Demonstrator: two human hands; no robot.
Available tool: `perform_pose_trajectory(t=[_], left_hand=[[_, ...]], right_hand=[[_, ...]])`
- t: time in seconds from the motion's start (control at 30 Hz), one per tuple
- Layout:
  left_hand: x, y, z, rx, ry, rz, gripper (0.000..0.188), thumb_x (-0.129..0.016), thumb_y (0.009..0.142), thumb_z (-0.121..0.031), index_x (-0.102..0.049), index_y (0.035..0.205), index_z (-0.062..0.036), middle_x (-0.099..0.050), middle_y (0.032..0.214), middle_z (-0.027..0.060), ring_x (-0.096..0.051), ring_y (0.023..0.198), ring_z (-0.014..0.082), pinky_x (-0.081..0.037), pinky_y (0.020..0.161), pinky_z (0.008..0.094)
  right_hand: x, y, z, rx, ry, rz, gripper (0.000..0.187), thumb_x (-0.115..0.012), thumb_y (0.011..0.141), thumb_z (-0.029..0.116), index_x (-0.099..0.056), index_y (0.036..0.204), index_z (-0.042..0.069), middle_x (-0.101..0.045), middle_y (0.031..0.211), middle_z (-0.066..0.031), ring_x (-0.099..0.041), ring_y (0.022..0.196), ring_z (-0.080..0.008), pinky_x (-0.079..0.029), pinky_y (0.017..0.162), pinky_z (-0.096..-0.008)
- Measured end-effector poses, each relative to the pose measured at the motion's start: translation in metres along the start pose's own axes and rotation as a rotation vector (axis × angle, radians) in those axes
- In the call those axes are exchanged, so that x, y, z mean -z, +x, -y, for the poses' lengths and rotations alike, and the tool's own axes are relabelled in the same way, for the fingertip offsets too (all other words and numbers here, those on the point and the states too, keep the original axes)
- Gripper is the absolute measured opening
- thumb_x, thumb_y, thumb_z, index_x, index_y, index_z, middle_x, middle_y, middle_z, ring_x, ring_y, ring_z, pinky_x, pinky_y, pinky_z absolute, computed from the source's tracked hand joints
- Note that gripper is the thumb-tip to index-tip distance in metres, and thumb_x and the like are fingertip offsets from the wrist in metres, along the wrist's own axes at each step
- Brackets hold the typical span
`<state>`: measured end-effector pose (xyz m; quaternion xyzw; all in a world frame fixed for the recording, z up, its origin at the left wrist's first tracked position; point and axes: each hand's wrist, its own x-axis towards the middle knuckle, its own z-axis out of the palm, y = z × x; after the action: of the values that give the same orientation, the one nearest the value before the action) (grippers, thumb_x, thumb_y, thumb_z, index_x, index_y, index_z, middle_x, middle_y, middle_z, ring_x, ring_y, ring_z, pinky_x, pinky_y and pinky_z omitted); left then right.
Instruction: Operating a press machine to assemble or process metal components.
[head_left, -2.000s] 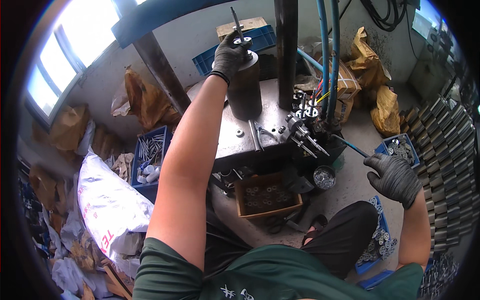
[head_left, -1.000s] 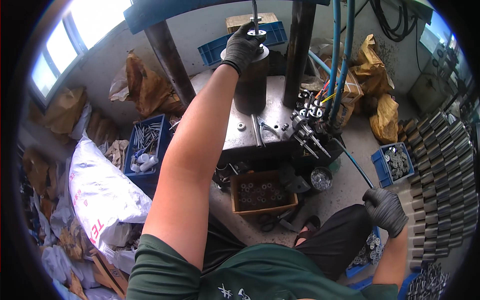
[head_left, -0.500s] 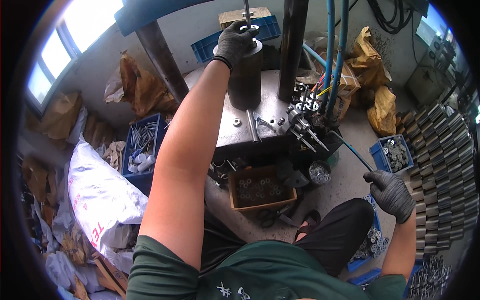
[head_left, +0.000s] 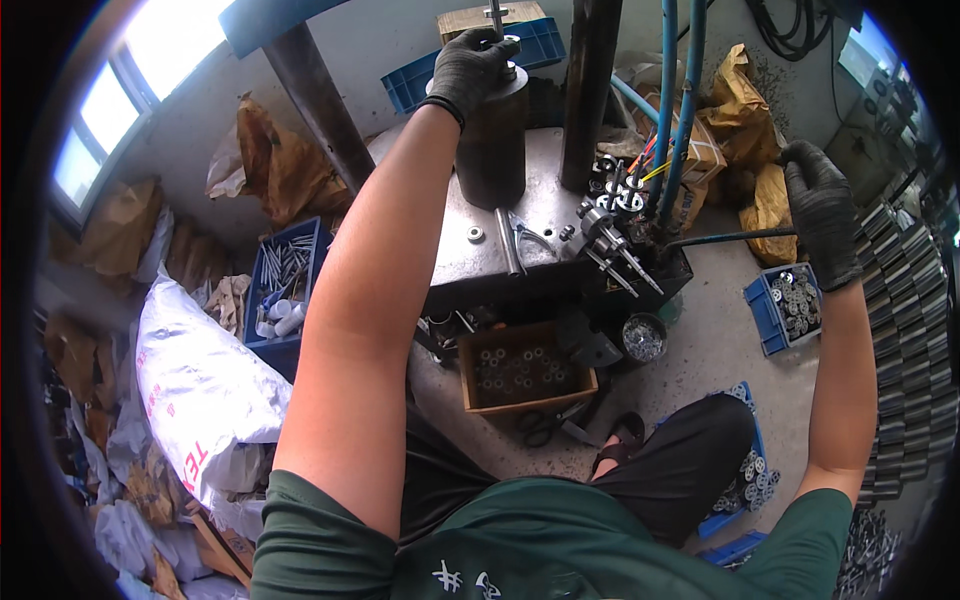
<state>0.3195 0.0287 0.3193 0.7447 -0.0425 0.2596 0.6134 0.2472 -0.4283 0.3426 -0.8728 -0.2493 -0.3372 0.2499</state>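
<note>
My left hand (head_left: 468,76), in a grey work glove, reaches over the flat top of a dark metal cylinder (head_left: 491,155). Its fingers pinch a small round metal part (head_left: 512,44) beside a thin upright rod (head_left: 495,14); the fingers partly hide that part. To the right, my gloved right hand (head_left: 826,215) is raised with bent fingers. The outer end of a blue-green lever (head_left: 738,237) meets its palm side; whether the fingers close round it is hidden. On the metal table (head_left: 455,262) lie a small ring (head_left: 475,233), a short tube (head_left: 508,242) and pliers (head_left: 535,238).
Metal spindles (head_left: 610,245) crowd the table's right corner beside blue pipes (head_left: 682,120). Below stands a wooden box (head_left: 530,405) of rings. Blue bins (head_left: 770,315) hold small parts. Stacked metal tubes (head_left: 905,350) line the right; a white sack (head_left: 200,385) bulges at left.
My right hand has moved up and away from me, and the lever has swung from slanting toward me to nearly level across the view. My left hand stays at the cylinder's top.
</note>
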Motion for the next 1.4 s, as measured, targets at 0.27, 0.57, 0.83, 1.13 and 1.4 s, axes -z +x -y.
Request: perform_pose_trajectory(t=[0.27,0.57,0.83,1.13,1.4], left_hand=[[0.009,0.008,0.009,-0.046,0.149,-0.078,0.044,-0.085,0.085,-0.027,-0.071,0.120,-0.0035,-0.077,0.091,0.0094,-0.073,0.072,0.0122,-0.061,0.070,0.0262],[0.001,0.012,0.011,-0.027,0.169,-0.080,0.043,-0.084,0.086,-0.028,-0.072,0.119,-0.0043,-0.076,0.091,0.0095,-0.073,0.072,0.0124,-0.062,0.071,0.0265],[0.006,0.005,0.008,-0.046,0.092,-0.016,0.040,-0.085,0.086,-0.028,-0.073,0.116,-0.0048,-0.075,0.089,0.0086,-0.073,0.076,0.0126,-0.061,0.072,0.0268],[0.008,0.009,0.012,-0.069,0.182,-0.031,0.038,-0.084,0.086,-0.027,-0.073,0.116,-0.0068,-0.075,0.088,0.0092,-0.073,0.075,0.0122,-0.061,0.073,0.0271],[0.008,0.004,0.006,0.033,-0.019,-0.002,0.040,-0.085,0.085,-0.023,-0.071,0.118,-0.0045,-0.075,0.090,0.0099,-0.072,0.071,0.0113,-0.062,0.070,0.0260]], right_hand=[[0.047,-0.134,0.059,-0.122,0.101,0.882,0.025,-0.063,0.086,0.007,-0.071,0.108,-0.001,-0.072,0.100,-0.0212,-0.071,0.097,-0.0363,-0.056,0.087,-0.0428],[0.045,-0.179,0.070,-0.154,0.007,0.784,0.024,-0.062,0.086,0.006,-0.072,0.108,0.000,-0.073,0.099,-0.0189,-0.071,0.094,-0.0371,-0.057,0.085,-0.0433],[0.047,-0.168,0.059,-0.219,0.124,0.649,0.030,-0.062,0.088,0.006,-0.070,0.117,-0.001,-0.072,0.104,-0.0221,-0.071,0.098,-0.0366,-0.056,0.089,-0.0410],[0.048,-0.165,0.056,-0.274,0.157,0.677,0.031,-0.061,0.090,0.008,-0.069,0.117,-0.002,-0.072,0.102,-0.0219,-0.071,0.097,-0.0364,-0.056,0.087,-0.0413],[0.050,-0.159,0.056,-0.276,0.096,0.882,0.032,-0.060,0.091,0.005,-0.067,0.121,-0.003,-0.073,0.105,-0.0208,-0.072,0.098,-0.0342,-0.056,0.088,-0.0394]])
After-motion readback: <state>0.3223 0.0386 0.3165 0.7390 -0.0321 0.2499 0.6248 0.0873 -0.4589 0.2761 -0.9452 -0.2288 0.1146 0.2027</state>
